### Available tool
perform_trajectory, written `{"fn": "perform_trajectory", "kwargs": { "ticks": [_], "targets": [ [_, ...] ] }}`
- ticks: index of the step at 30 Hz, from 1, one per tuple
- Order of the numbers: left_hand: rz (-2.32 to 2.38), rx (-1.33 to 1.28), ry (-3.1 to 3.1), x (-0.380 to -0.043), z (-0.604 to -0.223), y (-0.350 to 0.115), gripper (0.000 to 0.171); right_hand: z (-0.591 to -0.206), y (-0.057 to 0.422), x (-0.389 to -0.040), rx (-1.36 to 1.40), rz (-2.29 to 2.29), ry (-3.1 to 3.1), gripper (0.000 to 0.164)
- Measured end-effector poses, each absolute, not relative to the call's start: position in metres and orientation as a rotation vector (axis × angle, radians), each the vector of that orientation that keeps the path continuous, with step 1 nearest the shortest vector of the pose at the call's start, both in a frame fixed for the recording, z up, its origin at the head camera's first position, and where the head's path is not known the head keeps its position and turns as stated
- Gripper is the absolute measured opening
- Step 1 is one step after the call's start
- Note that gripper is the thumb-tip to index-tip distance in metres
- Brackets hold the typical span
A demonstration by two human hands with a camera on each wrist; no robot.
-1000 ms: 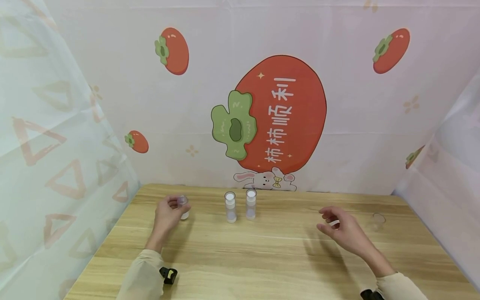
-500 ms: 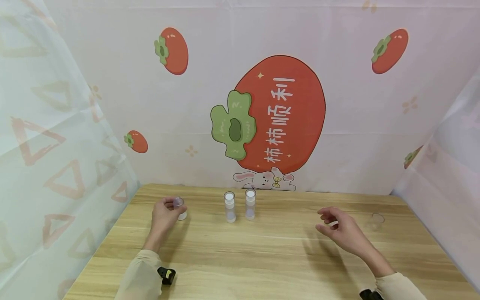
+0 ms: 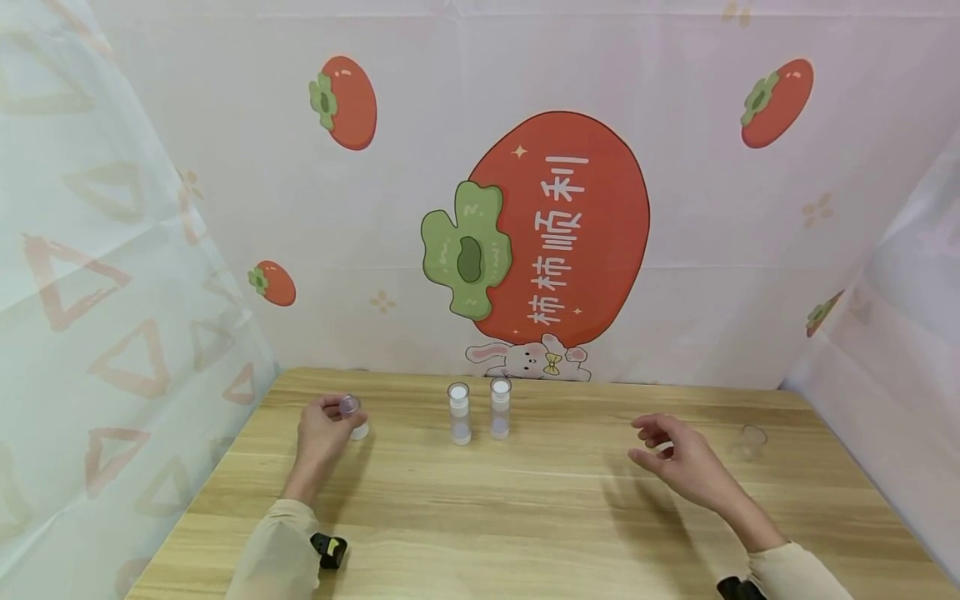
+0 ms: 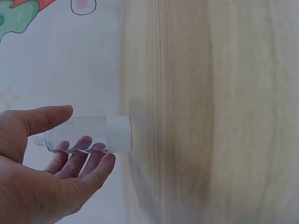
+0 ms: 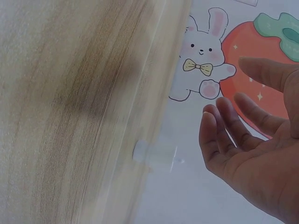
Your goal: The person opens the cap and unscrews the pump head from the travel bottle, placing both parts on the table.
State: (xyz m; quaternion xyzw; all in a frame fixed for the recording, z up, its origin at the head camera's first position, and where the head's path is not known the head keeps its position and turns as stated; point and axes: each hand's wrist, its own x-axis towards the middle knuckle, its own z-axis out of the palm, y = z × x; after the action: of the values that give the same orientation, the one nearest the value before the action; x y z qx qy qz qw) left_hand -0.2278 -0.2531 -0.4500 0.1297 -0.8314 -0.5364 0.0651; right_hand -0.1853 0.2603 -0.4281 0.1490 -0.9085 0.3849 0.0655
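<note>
At the left of the table, my left hand (image 3: pixel 321 433) holds a small clear bottle (image 3: pixel 359 428), upright with its white base down at the tabletop. The left wrist view shows the bottle's (image 4: pixel 88 128) bare threaded neck near the palm, the thumb on one side and the fingers curled along the other. To the right stand two upright clear bottles with white fittings and clear caps, the nearer bottle (image 3: pixel 461 421) and the farther bottle (image 3: pixel 500 417). My right hand (image 3: pixel 678 457) hovers over the table with loosely bent fingers, holding nothing.
Beyond my right hand stands a clear, cap-like piece (image 3: pixel 752 442), seen faintly in the right wrist view as a see-through cylinder (image 5: pixel 159 155). The wooden table (image 3: pixel 510 517) meets a printed cloth backdrop (image 3: pixel 405 208) at the back and cloth sides.
My left hand has moved slightly left, and the bottle in it has shifted left too. The right hand and the two standing bottles have stayed put.
</note>
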Motion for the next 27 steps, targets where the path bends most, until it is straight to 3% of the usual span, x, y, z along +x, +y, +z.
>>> {"fn": "perform_trajectory", "kwargs": {
  "ticks": [11, 27],
  "targets": [
    [-1.602, 0.308, -2.504, -0.221, -0.438, -0.246, 0.069, -0.429, 0.26, -0.184, 0.473, 1.184, -2.729, 0.035],
    [-1.249, 0.037, -2.401, -0.222, -0.414, -0.213, 0.057, -0.434, 0.26, -0.182, 0.485, 1.204, -2.719, 0.03]
  ]
}}
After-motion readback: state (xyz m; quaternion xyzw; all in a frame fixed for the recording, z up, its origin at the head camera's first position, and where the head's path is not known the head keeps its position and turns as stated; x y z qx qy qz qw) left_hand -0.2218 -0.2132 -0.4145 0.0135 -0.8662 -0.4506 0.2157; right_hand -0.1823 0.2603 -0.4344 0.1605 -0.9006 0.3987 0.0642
